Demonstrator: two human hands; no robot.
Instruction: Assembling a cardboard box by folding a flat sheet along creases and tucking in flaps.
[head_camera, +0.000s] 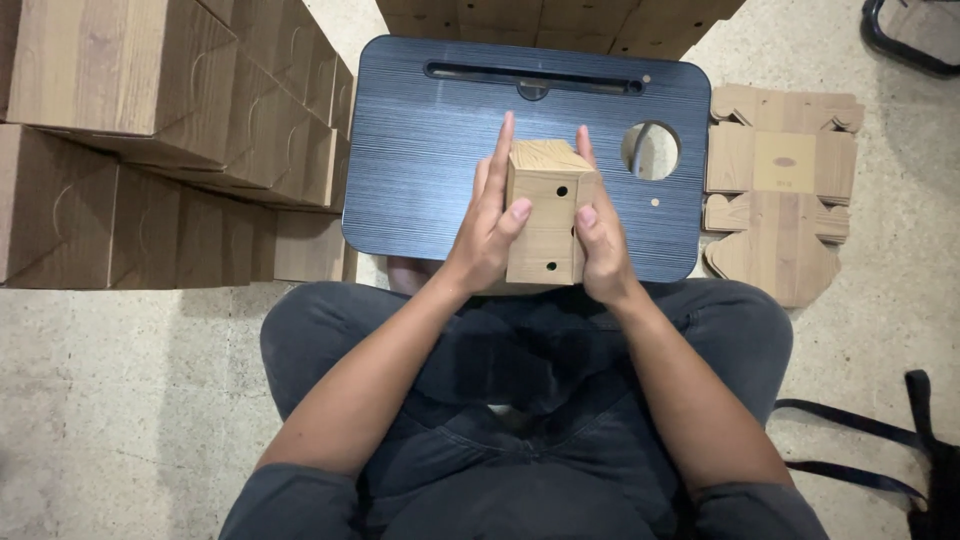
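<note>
1. Cardboard box, small and wood-grain printed, is held upright above the near edge of the lap desk, between both hands, with round holes showing on its near face.
2. A stack of finished boxes of the same wood-grain card fills the floor at the person's left, well apart from the held box.
3. The dark blue lap desk lies over the person's knees; it has a long slot near its far edge and a round hole at the right.
4. A pile of flat, die-cut box blanks rests on the floor just beside the desk's right edge.
5. The left hand presses flat on the box's left side, thumb on the near face.
6. The right hand clamps the right side likewise.
</note>
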